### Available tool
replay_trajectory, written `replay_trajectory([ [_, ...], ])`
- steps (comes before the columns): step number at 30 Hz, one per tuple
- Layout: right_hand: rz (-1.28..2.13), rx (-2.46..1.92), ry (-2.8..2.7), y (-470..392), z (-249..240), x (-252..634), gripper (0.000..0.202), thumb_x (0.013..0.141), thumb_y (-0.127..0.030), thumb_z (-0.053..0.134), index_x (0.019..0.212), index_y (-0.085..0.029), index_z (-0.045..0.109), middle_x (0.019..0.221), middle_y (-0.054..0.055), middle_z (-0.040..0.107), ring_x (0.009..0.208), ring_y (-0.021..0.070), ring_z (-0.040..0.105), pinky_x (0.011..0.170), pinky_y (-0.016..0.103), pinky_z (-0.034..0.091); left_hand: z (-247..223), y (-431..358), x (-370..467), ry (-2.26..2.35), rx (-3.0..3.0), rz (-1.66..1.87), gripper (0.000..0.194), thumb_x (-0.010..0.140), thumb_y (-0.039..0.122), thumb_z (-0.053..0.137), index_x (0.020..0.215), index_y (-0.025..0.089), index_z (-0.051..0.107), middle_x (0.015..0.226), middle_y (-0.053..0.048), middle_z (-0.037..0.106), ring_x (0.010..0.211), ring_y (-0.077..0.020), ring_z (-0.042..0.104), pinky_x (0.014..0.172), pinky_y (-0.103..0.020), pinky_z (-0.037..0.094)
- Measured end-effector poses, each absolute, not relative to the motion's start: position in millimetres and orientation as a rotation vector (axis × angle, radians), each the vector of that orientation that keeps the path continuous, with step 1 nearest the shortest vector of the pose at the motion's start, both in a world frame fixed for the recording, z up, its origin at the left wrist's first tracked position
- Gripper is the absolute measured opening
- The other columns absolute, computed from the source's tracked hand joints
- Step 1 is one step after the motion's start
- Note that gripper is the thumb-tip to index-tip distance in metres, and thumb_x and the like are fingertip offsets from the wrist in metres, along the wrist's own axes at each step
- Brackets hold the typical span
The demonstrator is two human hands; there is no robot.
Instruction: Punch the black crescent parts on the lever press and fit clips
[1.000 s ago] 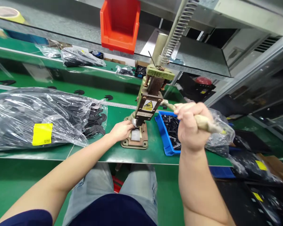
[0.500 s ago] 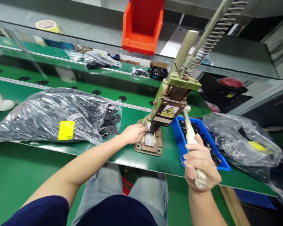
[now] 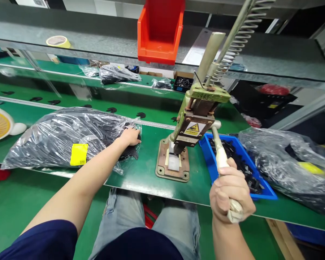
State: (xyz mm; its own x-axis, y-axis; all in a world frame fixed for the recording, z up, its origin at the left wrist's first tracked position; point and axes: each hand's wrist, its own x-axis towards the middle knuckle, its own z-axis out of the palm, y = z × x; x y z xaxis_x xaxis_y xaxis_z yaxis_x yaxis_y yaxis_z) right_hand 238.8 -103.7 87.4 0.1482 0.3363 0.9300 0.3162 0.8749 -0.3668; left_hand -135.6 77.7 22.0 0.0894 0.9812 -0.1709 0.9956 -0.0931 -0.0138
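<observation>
In the head view, the left hand [image 3: 130, 136] reaches onto black parts [image 3: 131, 152] at the mouth of a clear bag [image 3: 62, 133], fingers loosely bent; whether it has hold of one I can't tell. The right hand [image 3: 231, 191] is wrapped round the lever [image 3: 220, 153] of a press [image 3: 196, 108]. The step seems to be picking out a part; the next move calls for separating just one.
</observation>
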Motion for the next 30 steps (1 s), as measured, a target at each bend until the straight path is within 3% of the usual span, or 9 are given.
replay_trajectory([
  [3,0.034,-0.565,-1.446,-104.4,87.1,239.7,0.024,0.085,-0.029,0.071,0.065,-0.023,0.06,0.07,-0.002,0.065,0.083,0.0208,0.068,0.109,0.067,0.052,20.5,78.1,-134.5,2.096,2.193,-0.184,0.069,0.081,0.058,0.075,0.135,0.018,0.062,0.142,-0.022,0.063,0.131,-0.0396,0.059,0.108,-0.046,0.046],
  [6,0.031,-0.554,-1.435,-104.7,87.0,239.1,0.024,0.086,-0.03,0.071,0.065,-0.024,0.06,0.07,-0.003,0.064,0.084,0.0205,0.068,0.11,0.066,0.053,19.9,78.6,-138.3,2.108,2.118,-0.151,0.059,0.082,0.059,0.074,0.123,0.018,0.066,0.135,-0.022,0.068,0.129,-0.0419,0.06,0.107,-0.049,0.046],
  [10,0.038,-0.541,-1.43,-104.4,87.0,237.5,0.023,0.086,-0.028,0.07,0.066,-0.023,0.06,0.07,-0.002,0.064,0.085,0.0207,0.068,0.11,0.066,0.052,15.3,76.8,-134.6,2.032,2.096,-0.087,0.056,0.081,0.055,0.077,0.124,0.022,0.063,0.122,-0.013,0.076,0.119,-0.0345,0.068,0.099,-0.039,0.05],
  [14,0.032,-0.53,-1.422,-104.3,86.7,237.2,0.023,0.086,-0.028,0.07,0.066,-0.023,0.06,0.07,-0.002,0.064,0.084,0.0198,0.069,0.112,0.064,0.052,6.5,69.7,-115.1,1.917,2.137,0.092,0.06,0.078,0.04,0.082,0.129,0.021,0.056,0.115,-0.01,0.077,0.11,-0.0301,0.072,0.089,-0.033,0.051],
  [16,0.043,-0.541,-1.435,-105.0,86.6,238.0,0.022,0.085,-0.025,0.07,0.066,-0.023,0.06,0.071,-0.003,0.064,0.085,0.0197,0.069,0.112,0.065,0.051,2.8,64.0,-103.1,1.859,2.163,0.127,0.049,0.082,0.034,0.079,0.124,0.022,0.057,0.107,-0.008,0.077,0.101,-0.0275,0.073,0.082,-0.032,0.05],
  [20,0.06,-0.553,-1.467,-107.7,86.8,240.2,0.017,0.085,-0.023,0.068,0.069,-0.023,0.061,0.073,-0.002,0.064,0.087,0.0206,0.068,0.111,0.068,0.051,1.0,51.4,-82.1,1.738,2.254,0.208,0.014,0.091,0.033,0.067,0.096,0.023,0.059,0.098,-0.008,0.074,0.095,-0.0258,0.071,0.078,-0.033,0.049],
  [23,0.068,-0.559,-1.477,-109.6,87.3,241.0,0.017,0.085,-0.023,0.067,0.07,-0.023,0.062,0.074,-0.001,0.064,0.088,0.0216,0.068,0.112,0.069,0.05,2.7,42.4,-69.1,1.686,2.223,0.355,0.019,0.093,0.035,0.062,0.082,0.024,0.051,0.09,-0.008,0.071,0.09,-0.025,0.071,0.076,-0.033,0.049],
  [26,0.077,-0.567,-1.474,-111.1,88.1,240.5,0.016,0.086,-0.022,0.065,0.07,-0.023,0.061,0.073,-0.001,0.063,0.09,0.0223,0.068,0.112,0.069,0.05,3.6,32.2,-56.7,1.536,1.874,0.569,0.029,0.093,0.038,0.061,0.076,0.025,0.041,0.074,-0.003,0.069,0.072,-0.0203,0.069,0.063,-0.029,0.046],
  [30,0.09,-0.582,-1.479,-112.3,88.2,239.8,0.016,0.087,-0.024,0.065,0.072,-0.024,0.061,0.074,-0.001,0.063,0.092,0.0224,0.068,0.114,0.07,0.048,3.9,16.8,-41.7,1.342,1.643,0.706,0.039,0.081,0.044,0.078,0.072,0.023,0.047,0.062,0.004,0.061,0.056,-0.0131,0.057,0.052,-0.023,0.036],
])
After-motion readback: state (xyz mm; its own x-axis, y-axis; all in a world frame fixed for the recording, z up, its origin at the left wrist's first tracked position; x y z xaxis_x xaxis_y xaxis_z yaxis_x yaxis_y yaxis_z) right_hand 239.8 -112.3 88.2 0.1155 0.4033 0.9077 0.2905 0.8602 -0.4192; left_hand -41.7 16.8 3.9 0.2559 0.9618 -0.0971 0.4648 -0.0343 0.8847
